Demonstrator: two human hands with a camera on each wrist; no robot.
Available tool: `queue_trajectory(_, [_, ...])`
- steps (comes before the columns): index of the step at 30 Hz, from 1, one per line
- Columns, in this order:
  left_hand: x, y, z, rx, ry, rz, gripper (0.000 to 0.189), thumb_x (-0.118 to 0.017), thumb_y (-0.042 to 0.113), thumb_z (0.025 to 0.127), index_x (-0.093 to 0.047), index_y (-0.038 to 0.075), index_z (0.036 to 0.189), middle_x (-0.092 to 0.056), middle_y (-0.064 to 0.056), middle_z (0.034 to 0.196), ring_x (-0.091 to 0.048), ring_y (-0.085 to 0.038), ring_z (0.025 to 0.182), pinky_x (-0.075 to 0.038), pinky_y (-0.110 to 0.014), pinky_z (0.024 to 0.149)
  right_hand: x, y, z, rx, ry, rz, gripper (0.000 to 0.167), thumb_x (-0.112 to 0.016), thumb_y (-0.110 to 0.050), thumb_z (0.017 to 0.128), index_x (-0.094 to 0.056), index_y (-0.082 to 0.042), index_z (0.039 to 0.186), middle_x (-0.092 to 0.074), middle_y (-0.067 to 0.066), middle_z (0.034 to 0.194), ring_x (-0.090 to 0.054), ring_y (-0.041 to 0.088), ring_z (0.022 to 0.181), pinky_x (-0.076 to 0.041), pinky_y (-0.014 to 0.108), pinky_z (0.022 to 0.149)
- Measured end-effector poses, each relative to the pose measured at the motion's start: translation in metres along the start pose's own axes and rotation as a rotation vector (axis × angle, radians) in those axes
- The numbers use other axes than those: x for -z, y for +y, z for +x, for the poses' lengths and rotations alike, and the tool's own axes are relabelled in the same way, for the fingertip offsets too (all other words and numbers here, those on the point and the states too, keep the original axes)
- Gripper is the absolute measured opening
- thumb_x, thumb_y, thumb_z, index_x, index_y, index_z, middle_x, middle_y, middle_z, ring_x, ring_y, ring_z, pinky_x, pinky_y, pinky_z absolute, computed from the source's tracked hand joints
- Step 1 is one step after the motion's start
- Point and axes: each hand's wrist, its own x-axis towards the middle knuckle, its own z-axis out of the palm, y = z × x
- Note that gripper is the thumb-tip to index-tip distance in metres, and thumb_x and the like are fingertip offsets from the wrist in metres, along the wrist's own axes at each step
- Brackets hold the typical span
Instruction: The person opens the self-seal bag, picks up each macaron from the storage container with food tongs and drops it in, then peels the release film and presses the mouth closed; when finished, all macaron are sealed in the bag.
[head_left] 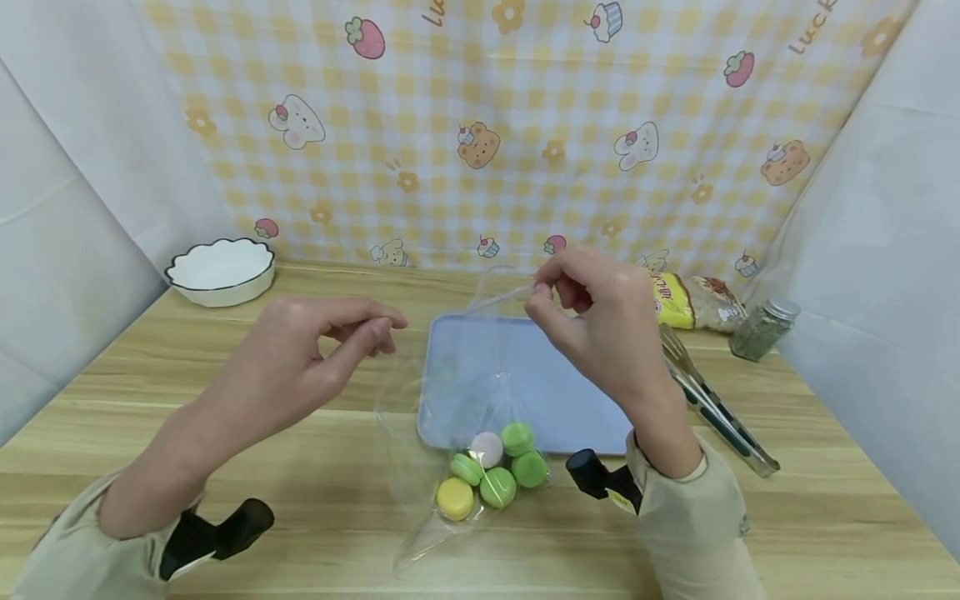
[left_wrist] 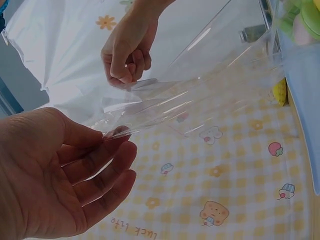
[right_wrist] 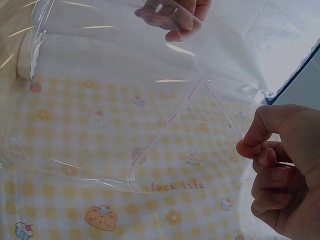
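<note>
A clear plastic bag point(head_left: 426, 540) stands between the hands, its mouth up. Low in it lie macarons: a yellow one point(head_left: 454, 498), a pale one point(head_left: 487, 449) and several green ones point(head_left: 498, 487). My left hand point(head_left: 330, 350) pinches one side of the bag's mouth between thumb and index finger, the other fingers loosely bent, as the left wrist view shows. On the opposite side, my right hand point(head_left: 596, 321) pinches the rim with thumb and index finger. In the right wrist view the bag's rim point(right_wrist: 220, 102) runs taut to those fingertips.
Behind the bag lies a light blue tray point(head_left: 585, 400). Metal tongs point(head_left: 720, 408), a glass spice jar point(head_left: 763, 329) and a yellow food packet point(head_left: 697, 302) lie to the right. A white scalloped bowl point(head_left: 221, 271) stands back left, before a checked curtain point(head_left: 450, 83).
</note>
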Motion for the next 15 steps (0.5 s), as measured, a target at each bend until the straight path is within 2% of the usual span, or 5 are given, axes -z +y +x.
queue_trajectory(6, [0.001,-0.008,0.002,0.017,-0.01,0.003,0.018,-0.058,-0.003,0.088,-0.072,0.007,0.095,-0.068,0.008,0.076,-0.062,-0.001,0.067,-0.047,-0.017,0.052,0.005,0.006,0.001,-0.019,0.014,-0.017,0.014,-0.052,0.005,0.075,-0.06,-0.005,0.069,-0.041,0.001,0.057,-0.034,0.009,0.049,-0.027,0.021,0.048])
queue_trajectory(15, [0.001,-0.012,0.004,0.058,-0.023,-0.008,0.019,-0.056,-0.001,0.09,-0.072,0.007,0.096,-0.068,0.007,0.079,-0.063,-0.003,0.068,-0.052,-0.021,0.06,0.009,0.011,0.001,-0.041,0.028,-0.034,0.016,-0.052,0.006,0.074,-0.062,-0.005,0.068,-0.043,0.0,0.056,-0.035,0.009,0.048,-0.027,0.021,0.047])
